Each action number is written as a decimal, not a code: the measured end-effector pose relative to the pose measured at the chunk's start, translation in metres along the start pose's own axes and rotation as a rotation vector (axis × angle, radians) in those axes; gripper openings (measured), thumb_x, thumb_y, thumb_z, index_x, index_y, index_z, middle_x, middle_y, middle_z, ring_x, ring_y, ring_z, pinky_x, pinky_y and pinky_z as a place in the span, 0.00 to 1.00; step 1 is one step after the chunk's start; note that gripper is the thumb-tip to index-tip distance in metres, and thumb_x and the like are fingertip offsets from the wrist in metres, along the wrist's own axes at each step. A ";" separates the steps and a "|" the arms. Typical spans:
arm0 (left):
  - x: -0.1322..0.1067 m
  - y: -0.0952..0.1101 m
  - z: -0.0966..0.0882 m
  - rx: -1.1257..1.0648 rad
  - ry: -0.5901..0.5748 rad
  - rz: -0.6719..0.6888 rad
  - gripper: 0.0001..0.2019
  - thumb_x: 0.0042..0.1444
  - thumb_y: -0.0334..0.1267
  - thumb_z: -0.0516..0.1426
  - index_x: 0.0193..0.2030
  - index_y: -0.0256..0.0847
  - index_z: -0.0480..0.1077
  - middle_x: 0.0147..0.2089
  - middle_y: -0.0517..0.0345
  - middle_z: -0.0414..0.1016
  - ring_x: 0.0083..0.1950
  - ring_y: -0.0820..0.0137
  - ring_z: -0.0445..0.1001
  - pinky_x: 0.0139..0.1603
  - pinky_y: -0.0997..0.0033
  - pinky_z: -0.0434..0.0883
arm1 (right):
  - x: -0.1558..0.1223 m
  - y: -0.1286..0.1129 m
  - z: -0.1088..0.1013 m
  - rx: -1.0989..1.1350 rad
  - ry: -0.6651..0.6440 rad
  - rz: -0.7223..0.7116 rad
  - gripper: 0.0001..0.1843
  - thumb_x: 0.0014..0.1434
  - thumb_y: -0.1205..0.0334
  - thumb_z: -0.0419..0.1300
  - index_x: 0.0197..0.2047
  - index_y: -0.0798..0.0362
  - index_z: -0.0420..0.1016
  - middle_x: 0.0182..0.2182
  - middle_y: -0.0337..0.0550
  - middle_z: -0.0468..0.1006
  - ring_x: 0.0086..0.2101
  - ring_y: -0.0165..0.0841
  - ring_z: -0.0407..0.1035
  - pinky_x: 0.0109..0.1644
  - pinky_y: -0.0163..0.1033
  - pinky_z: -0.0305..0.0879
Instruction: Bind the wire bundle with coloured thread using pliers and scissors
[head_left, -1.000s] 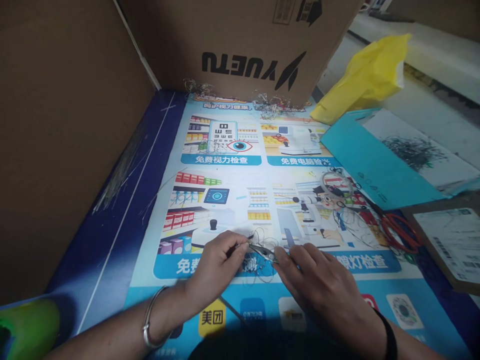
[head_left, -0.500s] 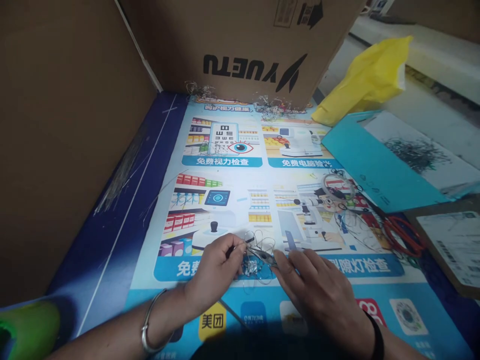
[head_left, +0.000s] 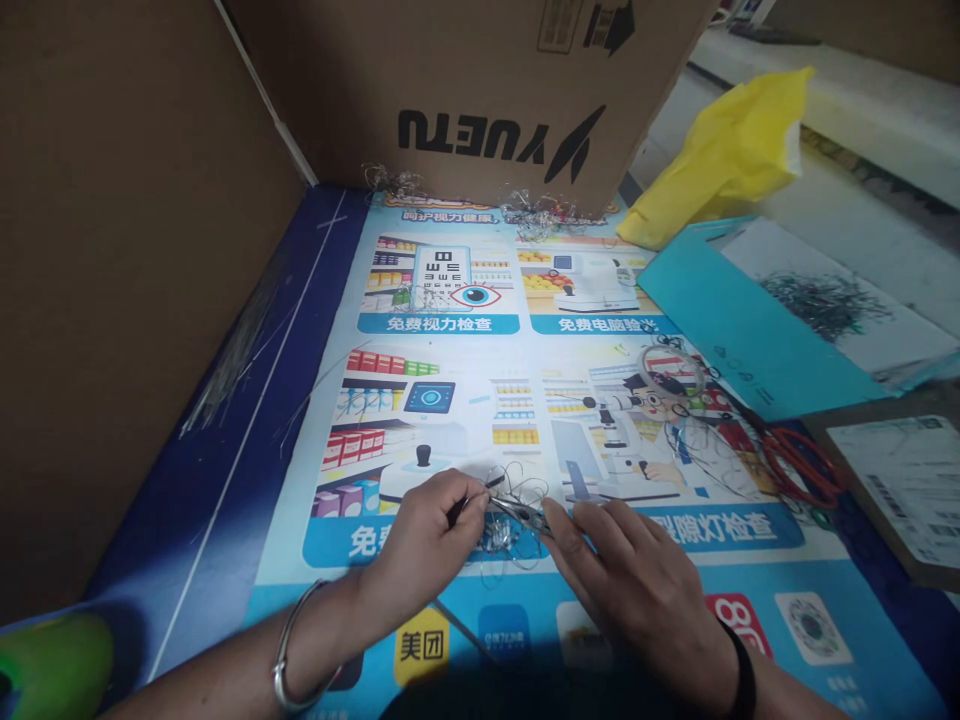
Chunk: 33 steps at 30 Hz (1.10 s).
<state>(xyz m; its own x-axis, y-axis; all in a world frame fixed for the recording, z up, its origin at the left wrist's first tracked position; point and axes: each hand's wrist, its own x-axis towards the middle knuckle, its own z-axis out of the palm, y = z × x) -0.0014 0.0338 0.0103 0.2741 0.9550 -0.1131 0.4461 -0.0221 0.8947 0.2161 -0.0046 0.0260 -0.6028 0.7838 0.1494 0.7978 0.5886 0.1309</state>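
Observation:
My right hand [head_left: 622,560] is closed round a pair of pliers [head_left: 525,514], whose narrow metal jaws point left. The jaws reach the fingertips of my left hand [head_left: 442,525], which pinch a thin wire. Loops of fine wire [head_left: 506,535] lie in a tangle below and around the jaws, over the printed sheet. What exactly sits between the jaws is too small to make out. A bangle circles my left wrist and a black band my right.
A cardboard box [head_left: 495,80] stands at the back, with wire tangles [head_left: 536,212] at its foot. Straight wires [head_left: 225,380] lie left. On the right are a yellow bag [head_left: 712,160], a blue box [head_left: 757,320] with dark wire pieces, red-handled scissors [head_left: 802,465] and a clear ring [head_left: 670,370].
The whole view has shifted slightly, so things appear a little further left. Both hands keep their hold, and the pliers stay at the left fingertips.

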 end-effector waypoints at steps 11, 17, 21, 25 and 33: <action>0.001 0.005 -0.002 -0.266 -0.099 -0.214 0.12 0.58 0.39 0.50 0.25 0.39 0.62 0.19 0.65 0.61 0.22 0.76 0.58 0.23 0.77 0.58 | 0.002 0.000 0.006 0.045 0.102 0.001 0.18 0.59 0.64 0.58 0.53 0.55 0.68 0.35 0.45 0.73 0.34 0.36 0.65 0.36 0.41 0.60; 0.003 0.004 -0.003 -0.334 -0.135 -0.227 0.11 0.58 0.40 0.50 0.29 0.37 0.66 0.19 0.65 0.63 0.21 0.77 0.59 0.22 0.77 0.60 | 0.008 0.007 0.002 0.228 0.139 0.053 0.12 0.62 0.63 0.54 0.48 0.54 0.71 0.34 0.47 0.75 0.35 0.37 0.68 0.38 0.42 0.64; 0.002 0.001 -0.001 -0.266 -0.089 -0.135 0.09 0.59 0.38 0.50 0.33 0.37 0.69 0.22 0.62 0.66 0.23 0.76 0.64 0.24 0.76 0.63 | 0.010 0.014 -0.008 0.659 0.006 0.249 0.12 0.64 0.57 0.51 0.43 0.53 0.71 0.36 0.47 0.75 0.36 0.36 0.69 0.37 0.38 0.66; 0.000 -0.002 0.001 -0.106 0.016 0.067 0.07 0.58 0.33 0.52 0.34 0.38 0.71 0.28 0.58 0.71 0.28 0.74 0.68 0.29 0.74 0.67 | 0.012 0.020 -0.024 1.168 -0.433 0.395 0.19 0.65 0.50 0.46 0.33 0.52 0.70 0.27 0.41 0.73 0.28 0.31 0.67 0.29 0.33 0.62; -0.004 -0.007 0.004 0.045 0.135 0.341 0.06 0.57 0.28 0.53 0.38 0.37 0.70 0.34 0.54 0.74 0.36 0.70 0.73 0.36 0.72 0.70 | 0.020 0.021 -0.031 1.577 -0.636 0.564 0.25 0.62 0.42 0.47 0.34 0.56 0.70 0.22 0.40 0.70 0.24 0.31 0.67 0.28 0.34 0.60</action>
<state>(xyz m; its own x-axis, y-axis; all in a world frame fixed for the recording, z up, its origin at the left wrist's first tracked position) -0.0019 0.0292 0.0024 0.3003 0.9208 0.2490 0.3862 -0.3561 0.8509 0.2204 0.0176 0.0622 -0.4862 0.6606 -0.5721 0.3730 -0.4351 -0.8195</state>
